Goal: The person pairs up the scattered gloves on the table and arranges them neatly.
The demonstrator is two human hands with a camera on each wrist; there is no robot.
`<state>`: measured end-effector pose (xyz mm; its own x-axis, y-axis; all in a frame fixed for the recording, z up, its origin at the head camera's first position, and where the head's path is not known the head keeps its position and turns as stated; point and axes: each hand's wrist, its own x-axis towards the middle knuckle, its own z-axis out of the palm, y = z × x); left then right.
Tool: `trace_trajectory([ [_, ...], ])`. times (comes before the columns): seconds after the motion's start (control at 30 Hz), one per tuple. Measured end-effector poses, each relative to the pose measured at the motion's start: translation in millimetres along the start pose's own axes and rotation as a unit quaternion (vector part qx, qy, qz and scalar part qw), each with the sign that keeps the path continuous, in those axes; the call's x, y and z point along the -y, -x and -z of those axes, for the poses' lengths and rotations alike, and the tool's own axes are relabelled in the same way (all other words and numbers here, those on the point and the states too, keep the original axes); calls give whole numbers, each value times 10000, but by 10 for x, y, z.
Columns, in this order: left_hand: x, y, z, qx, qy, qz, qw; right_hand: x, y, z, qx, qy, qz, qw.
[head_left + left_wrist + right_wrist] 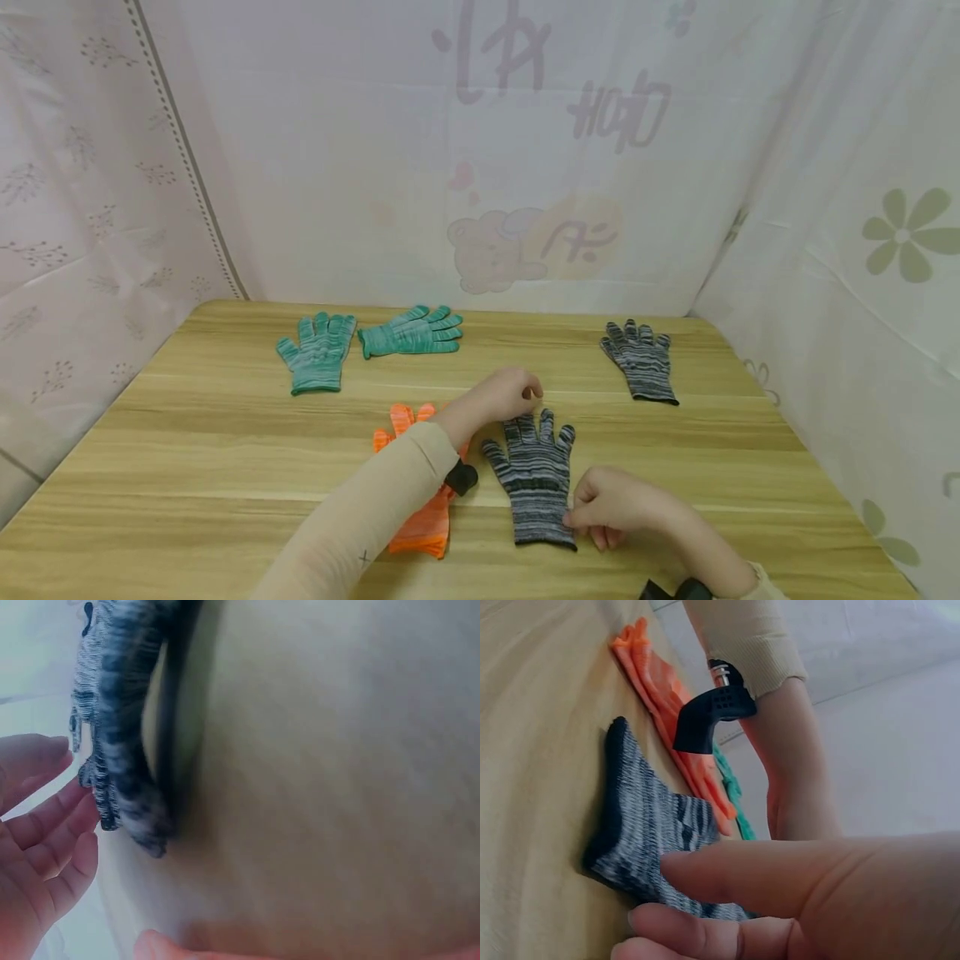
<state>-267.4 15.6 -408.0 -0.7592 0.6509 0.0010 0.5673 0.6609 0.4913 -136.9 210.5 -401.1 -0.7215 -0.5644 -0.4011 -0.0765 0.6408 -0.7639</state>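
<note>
A grey-and-black striped knit glove [536, 475] lies on the table before me, fingers pointing away and dark-hemmed cuff toward me. My left hand [512, 393] is at its fingertips and covers part of one. In the left wrist view, the fingers [52, 825] reach loosely to the glove's finger ends. At the cuff's right edge, my right hand [618, 504] pinches the knit between thumb and fingers. The right wrist view shows the thumb [705, 877] over the striped fabric. An orange glove [420, 529] lies to the left, partly hidden under my left forearm.
Two green gloves, one upright [318, 358] and one turned sideways [412, 333], lie at the back left of the wooden table [187, 467]. Another grey-and-black glove [641, 362] is at the back right. Printed curtains [337, 167] enclose the back and sides.
</note>
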Motion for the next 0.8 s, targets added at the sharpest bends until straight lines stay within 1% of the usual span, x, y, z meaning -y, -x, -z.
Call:
trace_trajectory([
  [0.1,-12,-8,14,-107,205,111,9997,-1,13,46,-67,26,3,10000],
  [0.2,-25,-18,32,-214,306,133,9992,0,27,100,-143,-18,-41,9999],
  [0.33,-52,-28,65,-316,464,187,9983,-5,57,193,-217,-138,66,9996],
  [0.47,-85,-35,93,-409,800,346,9954,-13,91,312,-366,-273,190,9988],
  [0.53,-102,-36,105,-478,980,440,9931,-17,103,376,-548,-233,189,9980],
  [0.67,-125,-38,118,-671,1307,565,9875,-31,136,507,-1118,-84,126,9936],
  [0.77,-139,-42,120,-841,1673,662,9801,-45,176,592,-1557,-139,3,9877],
  [0.8,-146,-43,118,-887,1856,711,9760,-47,191,618,-1687,-151,-46,9855],
])
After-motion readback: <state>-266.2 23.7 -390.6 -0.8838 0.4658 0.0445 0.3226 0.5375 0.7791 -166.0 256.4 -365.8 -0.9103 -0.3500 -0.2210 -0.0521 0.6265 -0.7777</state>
